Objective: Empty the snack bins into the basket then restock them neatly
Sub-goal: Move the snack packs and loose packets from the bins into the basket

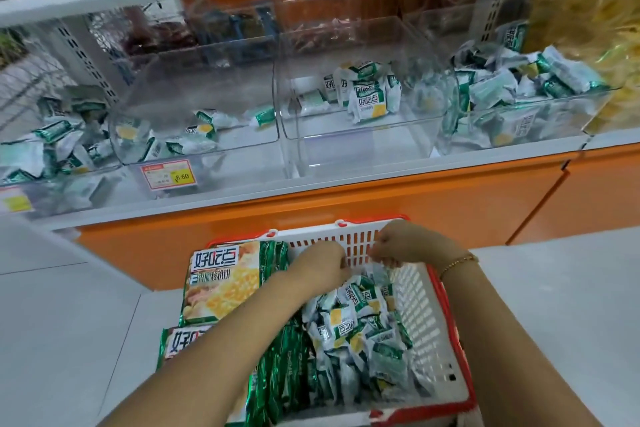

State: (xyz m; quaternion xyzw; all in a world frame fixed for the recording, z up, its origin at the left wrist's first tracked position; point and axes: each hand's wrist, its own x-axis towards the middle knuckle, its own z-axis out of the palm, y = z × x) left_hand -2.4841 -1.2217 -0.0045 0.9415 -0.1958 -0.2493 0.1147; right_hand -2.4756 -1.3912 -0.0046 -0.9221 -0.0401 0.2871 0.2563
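White-green packets (pixel 356 322) under curled fingers (pixel 380 255)

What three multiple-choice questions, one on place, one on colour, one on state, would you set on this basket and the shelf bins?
1. In the basket, the large bags lie: A) along its left side B) along its right side C) outside it.
2. The basket's rim is: A) blue B) red C) green.
3. The middle bin is: A) brimful B) overturned C) nearly empty.
Answers: A, they lie left of the small packets; B, red edging tops white walls; C, most of its floor shows bare.
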